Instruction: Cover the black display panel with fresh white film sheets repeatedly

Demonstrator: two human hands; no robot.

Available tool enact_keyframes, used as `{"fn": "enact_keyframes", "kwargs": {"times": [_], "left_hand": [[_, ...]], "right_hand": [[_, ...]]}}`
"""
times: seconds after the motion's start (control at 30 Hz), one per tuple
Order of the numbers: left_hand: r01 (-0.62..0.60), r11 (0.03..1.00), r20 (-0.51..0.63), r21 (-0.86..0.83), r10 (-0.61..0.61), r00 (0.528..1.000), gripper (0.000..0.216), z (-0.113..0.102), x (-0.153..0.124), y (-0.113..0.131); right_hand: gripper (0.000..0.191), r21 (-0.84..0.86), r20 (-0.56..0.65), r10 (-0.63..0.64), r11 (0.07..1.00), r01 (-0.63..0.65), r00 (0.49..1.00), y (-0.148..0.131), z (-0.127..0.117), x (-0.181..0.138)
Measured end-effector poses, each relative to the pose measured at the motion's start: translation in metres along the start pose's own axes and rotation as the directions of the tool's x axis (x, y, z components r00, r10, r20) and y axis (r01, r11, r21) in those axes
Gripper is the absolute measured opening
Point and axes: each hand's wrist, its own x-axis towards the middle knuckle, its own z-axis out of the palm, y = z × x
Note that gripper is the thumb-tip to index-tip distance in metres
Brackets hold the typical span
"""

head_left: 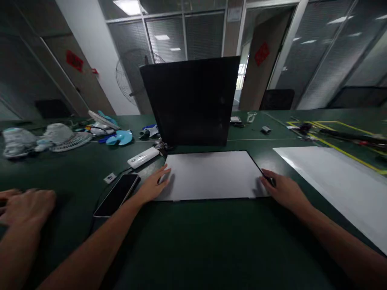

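A flat white panel (211, 175) with a thin black edge lies on the dark green table. My left hand (154, 183) holds its left edge, thumb over the white surface. At the right edge, my right hand (282, 189) has its thumb and fingers around the black border; a dark bit shows between them, too blurred to name. Just behind the white panel a large black panel (193, 102), like a screen, stands upright and leans back slightly. What supports it is hidden.
Left of the panel are a phone (117, 195) and a white handheld device (143, 157) with a cable. Fan parts (72, 137) pile up at far left, near another person's hand (28, 207). A white sheet (335, 177) lies right, and a clear cup (250, 117) stands behind.
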Motion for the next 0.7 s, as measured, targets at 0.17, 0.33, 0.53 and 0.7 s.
{"fn": "enact_keyframes", "kwargs": {"times": [0.17, 0.33, 0.53, 0.7], "left_hand": [[-0.049, 0.998, 0.029, 0.046, 0.048, 0.998, 0.063, 0.003, -0.001, -0.002], [-0.040, 0.995, 0.046, 0.093, 0.036, 0.998, 0.060, 0.007, 0.001, -0.004], [-0.030, 0.990, 0.034, 0.136, 0.025, 0.999, 0.056, 0.008, 0.001, -0.004], [-0.019, 0.987, 0.052, 0.159, 0.011, 0.999, 0.053, 0.007, 0.001, 0.000]], "right_hand": [[0.063, 0.019, -0.068, 0.053, 0.998, -0.052, 0.996, 0.021, -0.004, 0.007], [0.068, -0.140, -0.237, 0.161, 0.970, -0.198, 0.958, 0.087, -0.016, 0.026], [0.091, -0.202, -0.125, 0.441, 0.865, -0.459, 0.888, 0.160, -0.001, 0.038], [0.076, -0.192, -0.016, 0.381, 0.906, -0.377, 0.924, 0.151, 0.000, 0.039]]}}
